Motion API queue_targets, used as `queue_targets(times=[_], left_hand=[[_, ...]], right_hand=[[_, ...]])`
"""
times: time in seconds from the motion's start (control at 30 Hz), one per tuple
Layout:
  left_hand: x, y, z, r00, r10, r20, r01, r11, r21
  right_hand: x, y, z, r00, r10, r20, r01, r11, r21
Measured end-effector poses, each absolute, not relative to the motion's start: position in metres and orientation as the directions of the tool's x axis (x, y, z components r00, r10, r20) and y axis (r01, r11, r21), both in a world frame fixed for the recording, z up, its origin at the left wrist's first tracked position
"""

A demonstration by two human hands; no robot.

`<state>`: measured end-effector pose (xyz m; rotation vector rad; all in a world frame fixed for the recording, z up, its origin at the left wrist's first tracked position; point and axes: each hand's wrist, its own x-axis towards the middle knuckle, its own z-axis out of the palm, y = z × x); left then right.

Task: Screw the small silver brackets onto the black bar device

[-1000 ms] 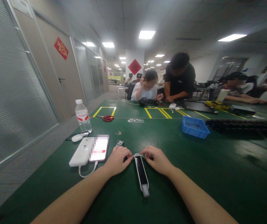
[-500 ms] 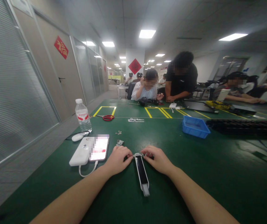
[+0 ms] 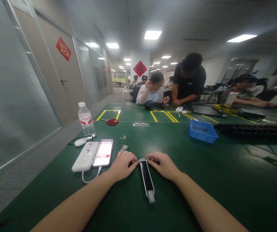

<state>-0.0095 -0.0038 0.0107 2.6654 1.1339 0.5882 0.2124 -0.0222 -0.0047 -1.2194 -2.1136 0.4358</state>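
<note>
On the green table in front of me lies a long, narrow white-framed piece with a black middle and a grey block at its near end. My left hand is closed in a pinch at the left side of its far end. From the right, my right hand pinches the same end, its fingers curled. A small metallic bit shows by the fingertips, too small to name. Just beyond my left hand sits a small grey metal part. Several tiny metal pieces are scattered farther off.
To the left are a phone, a white power bank with a cable, and a water bottle. Red-handled scissors and thin white strips lie ahead. A blue bin stands right. People occupy the far side.
My hands and the white-framed piece stay nearly still; the right fingers shift very slightly. Across the table, the standing person moves a little.
</note>
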Motion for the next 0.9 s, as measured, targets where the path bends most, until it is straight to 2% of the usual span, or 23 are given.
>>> queue_targets(times=[0.4, 0.63, 0.9], left_hand=[[-0.0093, -0.0037, 0.0108, 0.629, 0.72, 0.294, 0.649, -0.694, 0.312], [-0.0096, -0.0034, 0.0099, 0.63, 0.711, 0.313, 0.64, -0.704, 0.308], [-0.0094, -0.0028, 0.0085, 0.629, 0.712, 0.313, 0.643, -0.702, 0.305]], right_hand=[[0.2118, -0.0226, -0.0051, -0.341, 0.856, 0.389, 0.642, 0.515, -0.569], [0.2127, -0.0224, -0.0064, -0.359, 0.829, 0.429, 0.584, 0.558, -0.589], [0.2112, -0.0233, -0.0035, -0.348, 0.846, 0.405, 0.619, 0.532, -0.578]])
